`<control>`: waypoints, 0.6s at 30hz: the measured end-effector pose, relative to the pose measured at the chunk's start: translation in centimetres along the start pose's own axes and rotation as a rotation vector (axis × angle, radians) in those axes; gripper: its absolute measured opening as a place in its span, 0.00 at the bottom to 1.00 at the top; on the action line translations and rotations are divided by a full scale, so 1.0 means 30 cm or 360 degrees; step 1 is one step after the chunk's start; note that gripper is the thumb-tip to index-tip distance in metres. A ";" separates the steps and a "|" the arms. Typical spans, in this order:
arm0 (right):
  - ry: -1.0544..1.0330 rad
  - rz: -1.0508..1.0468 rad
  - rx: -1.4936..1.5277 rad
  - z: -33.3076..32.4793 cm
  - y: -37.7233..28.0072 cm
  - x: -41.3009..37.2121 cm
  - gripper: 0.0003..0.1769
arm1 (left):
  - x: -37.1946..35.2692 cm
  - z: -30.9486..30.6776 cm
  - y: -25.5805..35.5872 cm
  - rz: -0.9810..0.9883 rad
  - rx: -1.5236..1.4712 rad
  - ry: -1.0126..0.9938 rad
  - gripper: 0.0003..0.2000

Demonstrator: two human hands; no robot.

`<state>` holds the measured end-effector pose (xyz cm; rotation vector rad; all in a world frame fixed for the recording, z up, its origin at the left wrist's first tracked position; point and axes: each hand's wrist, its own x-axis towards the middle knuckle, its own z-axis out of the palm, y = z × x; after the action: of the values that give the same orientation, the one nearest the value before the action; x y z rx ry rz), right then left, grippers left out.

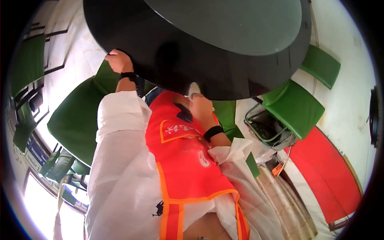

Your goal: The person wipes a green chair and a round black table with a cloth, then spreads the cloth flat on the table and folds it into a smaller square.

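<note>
A large round black table fills the top of the view, with a grey glass turntable on it. My left hand is at the table's left edge, its fingers curled around the rim. Close to my body, by the near edge, my right hand is closed on a small whitish thing. It looks like a folded cloth, but its kind is not clear. The white thing's tip reaches over the black rim.
A green chair stands close on my left, and another green chair stands to the right. Beside that one is a framed basket with dark contents. A red panel lies at the far right.
</note>
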<state>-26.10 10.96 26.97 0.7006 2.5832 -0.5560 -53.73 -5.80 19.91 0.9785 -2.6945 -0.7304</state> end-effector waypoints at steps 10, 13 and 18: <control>-0.0064 -0.0419 -0.0103 -0.104 -0.403 0.386 0.07 | -0.045 -0.055 0.088 -0.0183 0.0116 -0.0036 0.14; -0.0016 -0.0531 -0.0098 -0.132 -0.503 0.517 0.08 | -0.048 -0.078 0.099 -0.0196 0.0058 -0.0040 0.13; 0.0044 -0.0575 -0.0184 -0.154 -0.642 0.685 0.08 | -0.056 -0.065 0.108 -0.0326 0.0102 -0.0092 0.13</control>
<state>-54.14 5.70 26.23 0.2038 2.7579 -0.4998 -53.58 -3.33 23.22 1.2831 -2.7090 -0.7223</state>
